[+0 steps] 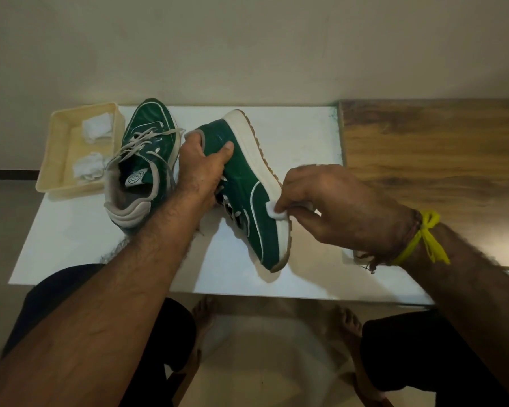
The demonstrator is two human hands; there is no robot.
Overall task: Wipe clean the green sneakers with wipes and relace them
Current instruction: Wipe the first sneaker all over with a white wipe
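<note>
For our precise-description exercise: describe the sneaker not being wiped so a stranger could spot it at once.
Start at the white table and find the cream plastic tray at its far left. Directly right of the tray stands a green sneaker, upright on its sole. Unlike the tilted green sneaker being wiped, no hand touches it.

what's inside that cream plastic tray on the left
Two crumpled white wipes lie in the cream plastic tray. The laced green sneaker beside it hides the tray's near right corner.

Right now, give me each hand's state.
Left hand: grips the tilted green sneaker.
Right hand: pinches a white wipe against its sole.
</note>
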